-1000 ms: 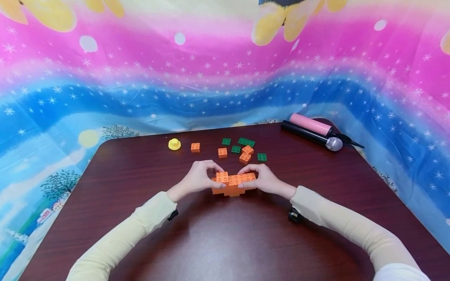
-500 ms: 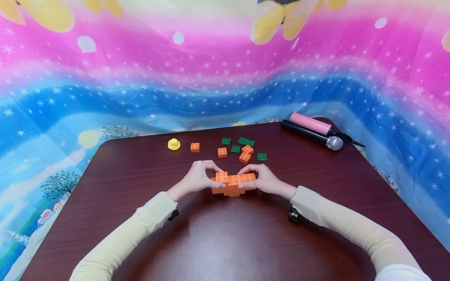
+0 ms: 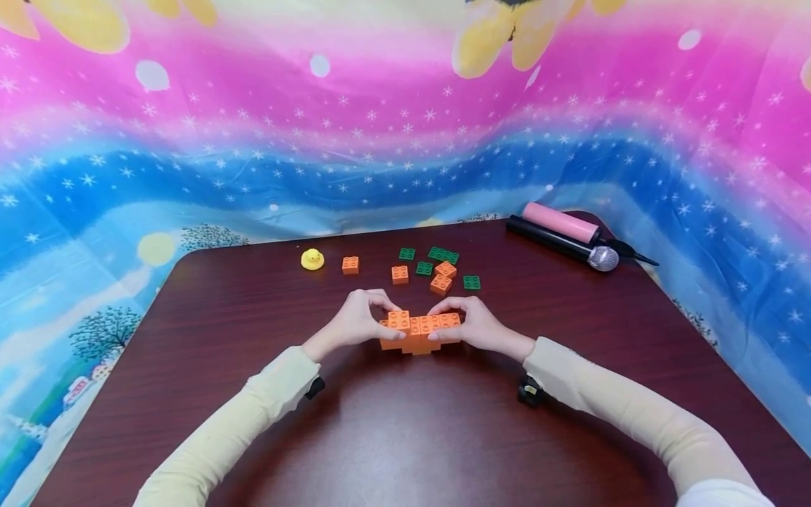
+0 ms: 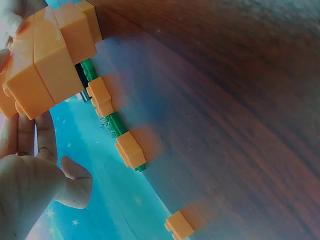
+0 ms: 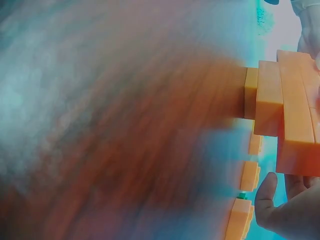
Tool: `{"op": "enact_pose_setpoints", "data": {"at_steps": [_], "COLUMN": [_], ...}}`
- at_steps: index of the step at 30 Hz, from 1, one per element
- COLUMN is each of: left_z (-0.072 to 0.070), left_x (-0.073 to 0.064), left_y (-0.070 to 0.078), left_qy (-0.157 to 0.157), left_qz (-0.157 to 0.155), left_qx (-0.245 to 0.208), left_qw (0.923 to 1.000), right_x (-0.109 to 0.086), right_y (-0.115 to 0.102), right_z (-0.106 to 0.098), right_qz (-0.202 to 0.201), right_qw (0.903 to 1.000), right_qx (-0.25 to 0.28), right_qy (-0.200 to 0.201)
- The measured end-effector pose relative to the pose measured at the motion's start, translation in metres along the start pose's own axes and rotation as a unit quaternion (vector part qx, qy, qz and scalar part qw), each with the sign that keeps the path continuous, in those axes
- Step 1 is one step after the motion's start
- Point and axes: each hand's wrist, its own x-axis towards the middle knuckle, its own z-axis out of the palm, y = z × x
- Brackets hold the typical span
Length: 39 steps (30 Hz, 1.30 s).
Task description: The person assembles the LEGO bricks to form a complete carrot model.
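A stepped build of joined orange building bricks point(image 3: 421, 342) stands on the table between both hands, wider at the top than at its foot. One orange brick point(image 3: 398, 320) sits raised on its left part. My left hand point(image 3: 356, 320) pinches this raised brick, thumb in front and fingers behind. My right hand point(image 3: 486, 328) grips the right end of the build, its thumb along the front. Both wrist views show the orange build point(image 4: 47, 60) from its ends, stepping inward toward the table. Fingers behind the build are partly hidden.
Loose orange bricks point(image 3: 400, 274) and green bricks point(image 3: 472, 282) lie behind the hands. A yellow rubber duck point(image 3: 312, 260) sits to the left. At the back right lie a black microphone point(image 3: 557, 241) and a pink cylinder point(image 3: 560, 220). A printed cloth point(image 3: 380, 162) hangs behind the table.
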Motion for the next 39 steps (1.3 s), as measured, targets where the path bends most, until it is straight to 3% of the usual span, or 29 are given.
{"op": "enact_pose_setpoints", "data": {"at_steps": [24, 33, 39], "left_z": [0.006, 0.013, 0.017], "left_x": [-0.002, -0.003, -0.001], "left_y": [0.005, 0.000, -0.003], "left_qy": [0.005, 0.005, 0.010], "left_qz": [-0.007, 0.019, 0.024], "left_qx": [0.010, 0.005, -0.001], "left_qw": [0.9999, 0.9998, 0.9997], "right_x": [-0.003, -0.013, -0.014], "right_y": [-0.001, -0.035, -0.036], "right_z": [-0.003, -0.008, -0.010], "right_qz": [0.021, 0.017, 0.018], "right_qw": [0.9998, 0.9999, 0.9998], "right_qx": [0.001, -0.003, 0.002], "right_qy": [0.008, 0.002, -0.001]}}
